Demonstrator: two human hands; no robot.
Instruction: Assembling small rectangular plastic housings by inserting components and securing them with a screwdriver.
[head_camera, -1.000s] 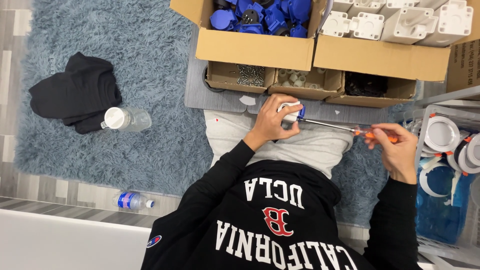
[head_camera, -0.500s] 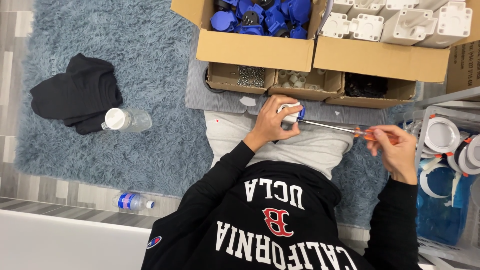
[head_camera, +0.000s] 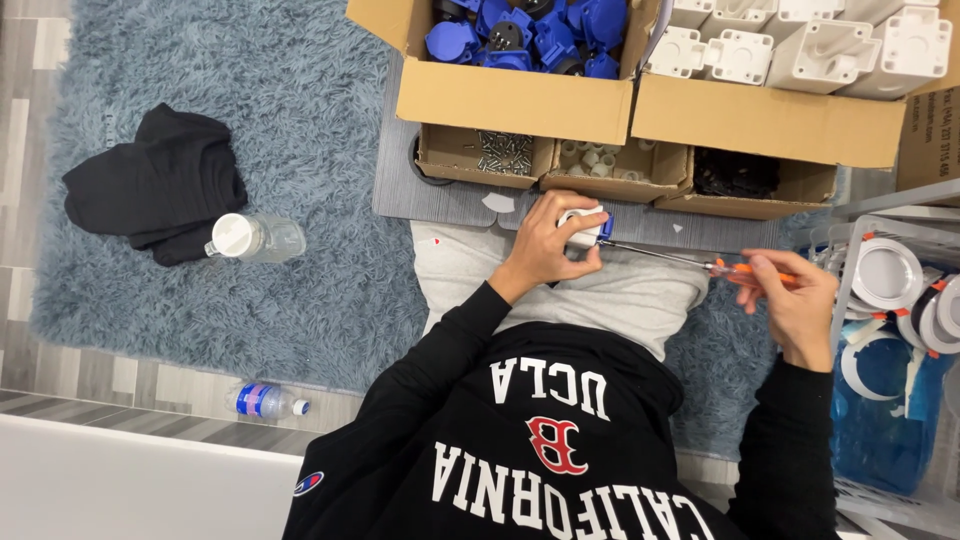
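Left hand (head_camera: 545, 245): clenched round small white-and-blue part (head_camera: 585, 228), held on lap at centre of view.
Right hand (head_camera: 795, 300): at 3 o'clock of part, fingers grasping orange-handled screwdriver (head_camera: 700, 263); shaft laid flat, tip meeting part's right side.
Cardboard box of blue parts (head_camera: 520, 30): 12 o'clock.
Cardboard box of white parts (head_camera: 800, 45): 1 o'clock.
Small screw tray (head_camera: 505, 152): just beyond part.
Clear plastic bottle (head_camera: 255, 238) and dark folded garment (head_camera: 155, 185): 9 o'clock, on shaggy blue rug (head_camera: 300, 120).
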